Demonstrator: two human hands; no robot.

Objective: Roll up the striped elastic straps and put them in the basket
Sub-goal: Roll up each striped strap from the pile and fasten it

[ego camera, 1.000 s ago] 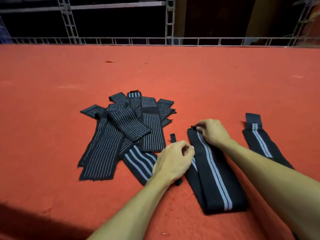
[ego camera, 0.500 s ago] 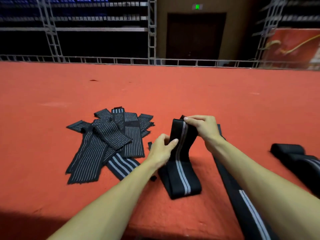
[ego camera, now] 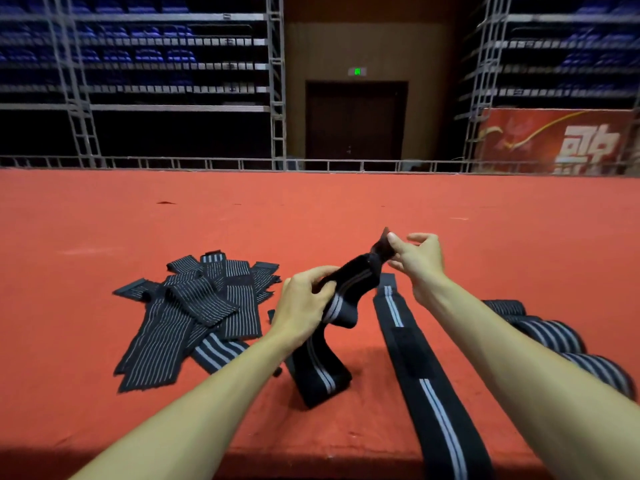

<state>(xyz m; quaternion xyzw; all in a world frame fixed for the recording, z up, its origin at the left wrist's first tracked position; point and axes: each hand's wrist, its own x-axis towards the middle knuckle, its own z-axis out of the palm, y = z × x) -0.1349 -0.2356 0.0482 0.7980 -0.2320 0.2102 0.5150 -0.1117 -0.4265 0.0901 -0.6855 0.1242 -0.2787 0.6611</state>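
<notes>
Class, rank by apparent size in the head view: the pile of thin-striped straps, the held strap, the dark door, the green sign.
1. pile of thin-striped straps
2. dark door and held strap: alike, door farther, unranked
3. green sign

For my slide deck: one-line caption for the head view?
Left hand grips a striped strap mid-length while right hand pinches its raised end above red carpet.

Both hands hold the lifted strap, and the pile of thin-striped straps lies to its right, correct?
No. The head view shows the pile to the left of the lifted strap. The left hand and right hand do both hold it.
</notes>
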